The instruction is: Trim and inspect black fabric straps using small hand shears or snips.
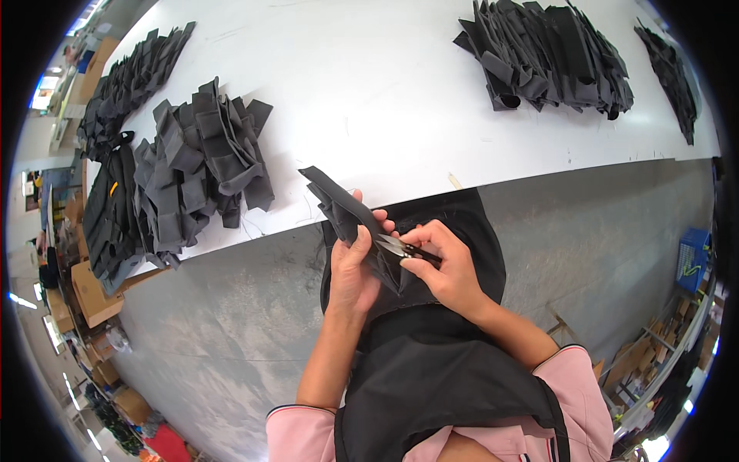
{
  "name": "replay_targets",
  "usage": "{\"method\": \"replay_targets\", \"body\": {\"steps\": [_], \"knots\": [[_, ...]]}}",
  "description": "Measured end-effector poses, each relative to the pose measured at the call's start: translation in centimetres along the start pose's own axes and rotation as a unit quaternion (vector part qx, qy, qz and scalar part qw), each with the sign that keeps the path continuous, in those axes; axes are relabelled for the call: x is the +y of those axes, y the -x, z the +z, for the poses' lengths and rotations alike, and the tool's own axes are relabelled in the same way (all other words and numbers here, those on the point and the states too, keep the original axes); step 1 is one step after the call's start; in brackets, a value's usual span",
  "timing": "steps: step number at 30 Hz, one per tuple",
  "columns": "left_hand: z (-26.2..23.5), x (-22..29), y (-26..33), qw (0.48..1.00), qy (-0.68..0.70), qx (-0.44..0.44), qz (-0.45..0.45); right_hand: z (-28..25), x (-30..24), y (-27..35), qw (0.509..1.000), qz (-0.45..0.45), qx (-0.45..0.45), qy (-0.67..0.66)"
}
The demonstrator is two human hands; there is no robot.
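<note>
My left hand (pixel 356 266) is wrapped round a folded dark grey fabric piece (pixel 336 196), which slants from upper left down over my lap. Closed in my right hand (pixel 449 266) are small thread snips (pixel 396 246) with silvery blades and a dark handle. Their blades lie against the right side of the fabric, close to my left fingers. Whether the tips touch a thread is too small to tell. Beyond my hands to the left, a heap of similar dark grey fabric pieces (pixel 208 146) rests on the white table (pixel 362 92).
At the table's far right lie another stack of dark fabric pieces (pixel 550 58) and a narrower bunch (pixel 668 81). More pieces (pixel 138 77) are at the far left, with a black bundle (pixel 112 208) nearer. A cardboard box (pixel 96 292) stands left, a blue crate (pixel 693 258) right.
</note>
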State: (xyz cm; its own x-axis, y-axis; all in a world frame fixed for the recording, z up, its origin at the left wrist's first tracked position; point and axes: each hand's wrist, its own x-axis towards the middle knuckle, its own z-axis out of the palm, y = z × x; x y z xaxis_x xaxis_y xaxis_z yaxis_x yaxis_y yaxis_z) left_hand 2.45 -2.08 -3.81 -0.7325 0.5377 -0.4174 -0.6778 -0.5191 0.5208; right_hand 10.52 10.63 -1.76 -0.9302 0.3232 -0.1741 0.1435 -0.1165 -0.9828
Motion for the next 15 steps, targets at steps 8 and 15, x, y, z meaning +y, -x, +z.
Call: {"method": "replay_targets", "body": {"steps": [8,15], "knots": [[-0.2,0.2,-0.3,1.0,0.031,-0.001,0.002,-1.2,0.1,1.5,0.992,-0.026,-0.023,0.122],[-0.2,0.5,-0.4,0.997,0.069,-0.031,0.007,-0.8,0.2,1.7,0.965,-0.148,0.003,0.216]]}}
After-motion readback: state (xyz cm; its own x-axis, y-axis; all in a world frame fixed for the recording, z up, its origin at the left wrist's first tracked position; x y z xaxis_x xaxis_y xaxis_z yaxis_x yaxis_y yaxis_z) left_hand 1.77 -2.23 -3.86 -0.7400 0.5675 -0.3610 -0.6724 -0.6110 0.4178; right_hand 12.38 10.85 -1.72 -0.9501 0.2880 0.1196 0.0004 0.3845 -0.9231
